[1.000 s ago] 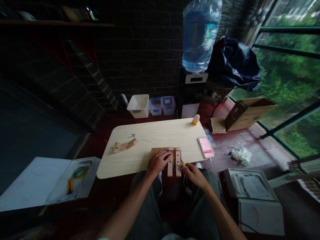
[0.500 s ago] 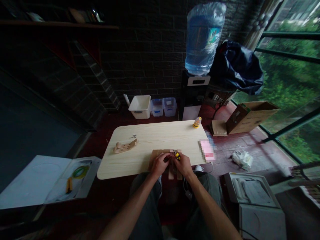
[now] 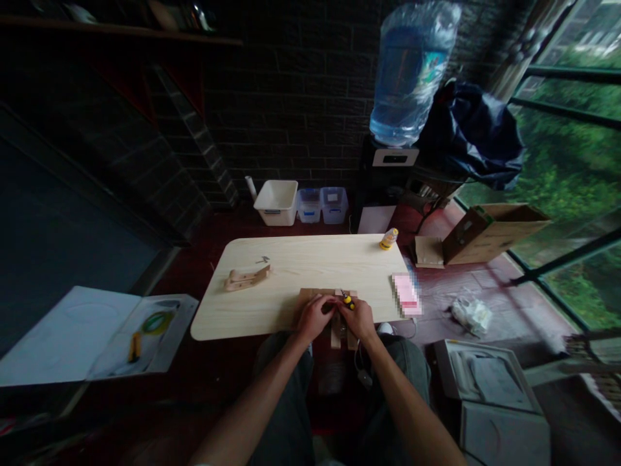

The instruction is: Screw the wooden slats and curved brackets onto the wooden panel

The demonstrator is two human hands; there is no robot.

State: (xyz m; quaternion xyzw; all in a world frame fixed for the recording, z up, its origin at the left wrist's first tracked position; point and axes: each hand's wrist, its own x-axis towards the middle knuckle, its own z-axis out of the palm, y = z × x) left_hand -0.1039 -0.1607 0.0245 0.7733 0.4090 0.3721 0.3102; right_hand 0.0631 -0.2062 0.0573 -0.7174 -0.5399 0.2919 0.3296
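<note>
At the table's near edge, my right hand [image 3: 359,318] is closed around a yellow and black screwdriver [image 3: 348,301]. Beside it, my left hand [image 3: 314,317] has its fingers curled at the wooden pieces [image 3: 336,336], which jut past the edge; what its fingertips pinch is too small to make out. Under the hands lies a brown cardboard piece [image 3: 305,298]. A joined wooden part [image 3: 247,277] rests on the left of the table, with small dark metal items [image 3: 262,260] just behind it.
The pale table [image 3: 310,255] bears a yellow-capped bottle [image 3: 389,239] at its back right and a pink booklet [image 3: 406,294] at the right edge. An open white case [image 3: 167,343] is at the left. Plastic bins [image 3: 276,202] and a water dispenser [image 3: 388,181] stand behind.
The whole view has shifted slightly, so the table and objects sit a little further right. Both hands remain together at the wooden pieces, with the screwdriver still in my right hand.
</note>
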